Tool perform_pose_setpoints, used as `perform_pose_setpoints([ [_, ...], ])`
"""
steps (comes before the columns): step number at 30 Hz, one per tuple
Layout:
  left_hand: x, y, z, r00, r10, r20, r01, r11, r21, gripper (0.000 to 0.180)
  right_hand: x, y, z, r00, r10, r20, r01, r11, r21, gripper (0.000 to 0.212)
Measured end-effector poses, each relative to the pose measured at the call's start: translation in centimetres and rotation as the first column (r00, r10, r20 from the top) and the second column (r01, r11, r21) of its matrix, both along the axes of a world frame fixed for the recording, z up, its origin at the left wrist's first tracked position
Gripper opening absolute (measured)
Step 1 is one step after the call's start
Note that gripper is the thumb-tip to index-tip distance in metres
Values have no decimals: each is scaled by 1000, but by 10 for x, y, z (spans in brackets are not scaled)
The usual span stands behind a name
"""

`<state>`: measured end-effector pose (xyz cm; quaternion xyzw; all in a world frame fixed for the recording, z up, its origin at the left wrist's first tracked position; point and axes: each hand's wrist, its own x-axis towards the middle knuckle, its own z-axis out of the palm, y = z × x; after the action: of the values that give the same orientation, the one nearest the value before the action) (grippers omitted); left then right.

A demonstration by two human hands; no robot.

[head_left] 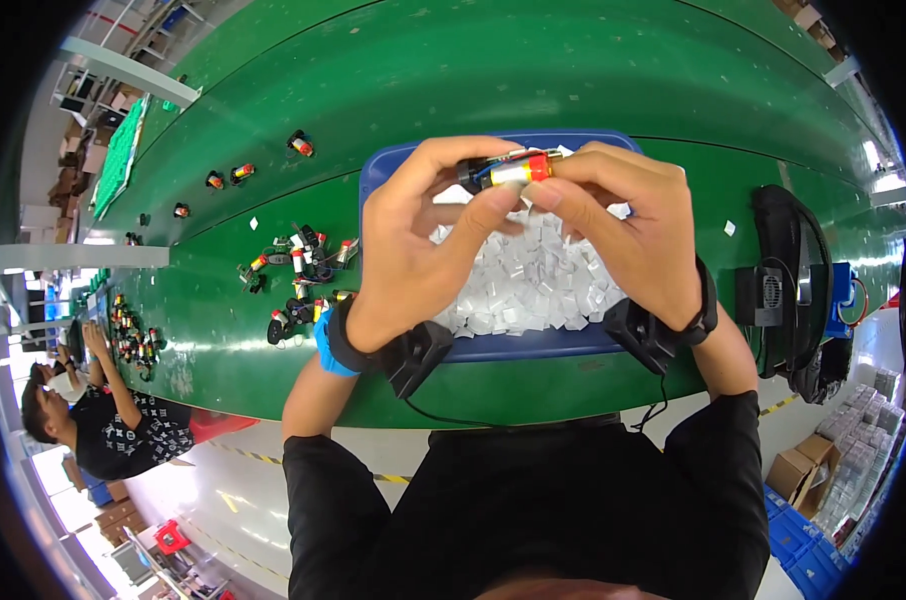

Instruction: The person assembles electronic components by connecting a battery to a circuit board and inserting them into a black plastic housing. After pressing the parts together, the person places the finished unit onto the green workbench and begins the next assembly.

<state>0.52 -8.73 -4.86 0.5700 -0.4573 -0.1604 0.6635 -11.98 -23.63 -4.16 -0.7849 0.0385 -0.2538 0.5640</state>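
Note:
Above a blue tray [508,349], my two hands hold a small battery-like cylinder [511,175] lying sideways, with a red, yellow and white wrap, a black end and a thin board or wires along its top. My left hand [413,245] has the black end between thumb and fingers. At the red end, my right hand [641,235] pinches it, both thumbs meeting underneath. Many small whitish square pieces [523,285] fill the tray below. Each wrist wears a strap with a black box-shaped device. The fingers hide part of the cylinder.
Similar cylinders with wires [298,262] lie heaped on the green table [223,360] left of the tray, several more farther off. A black case [776,235] and a grey box with a fan grille [759,294] stand at right. A co-worker [123,425] works at far left.

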Motion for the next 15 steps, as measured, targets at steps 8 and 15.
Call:
perform_pose_setpoints([
  [8,9,5,4,903,-149,-404,175,984,27,31,-4,-1,2,939,-80,335,237,855,-460,37],
  [15,5,3,-3,971,-35,-238,35,999,-3,29,-3,12,-6,978,3,207,83,910,-406,49],
])
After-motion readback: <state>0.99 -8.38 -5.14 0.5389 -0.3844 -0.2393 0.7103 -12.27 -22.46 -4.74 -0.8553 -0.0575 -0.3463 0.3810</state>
